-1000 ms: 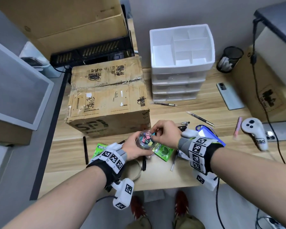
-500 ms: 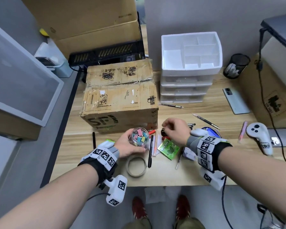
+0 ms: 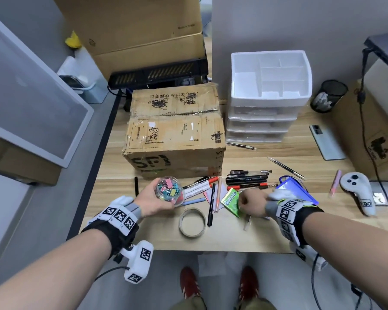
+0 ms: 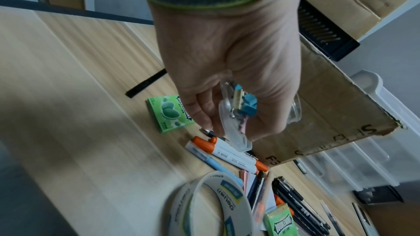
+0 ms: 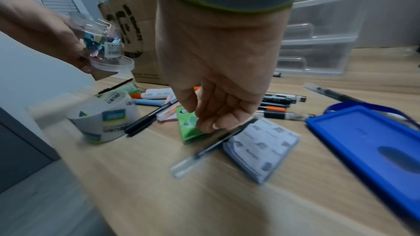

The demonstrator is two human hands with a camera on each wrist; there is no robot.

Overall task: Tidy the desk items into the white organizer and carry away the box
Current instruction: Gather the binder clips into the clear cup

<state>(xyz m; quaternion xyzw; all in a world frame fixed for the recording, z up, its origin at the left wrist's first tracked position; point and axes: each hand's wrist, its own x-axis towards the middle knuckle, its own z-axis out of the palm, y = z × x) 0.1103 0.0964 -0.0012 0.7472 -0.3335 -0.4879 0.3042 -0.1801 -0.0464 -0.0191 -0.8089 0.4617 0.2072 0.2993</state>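
Wooden desk [image 3: 143, 238] is bearing a cardboard box [image 3: 175, 133]; just before it, the left hand [image 3: 157, 198] is gripping a clip jar [image 3: 169, 190], and the right hand [image 3: 252, 203] is hanging loosely curled, fingers touching a green gum pack [image 3: 230, 201].

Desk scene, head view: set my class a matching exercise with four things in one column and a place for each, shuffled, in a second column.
Things
1. clear jar of binder clips
2. tape roll
3. phone
4. black mesh cup

Places
A. flat on the desk right of the white organizer
B. held in the left hand
C. against the wall, right of the organizer
D. near the desk's front edge, between both hands

Pairs: 1-B, 2-D, 3-A, 4-C
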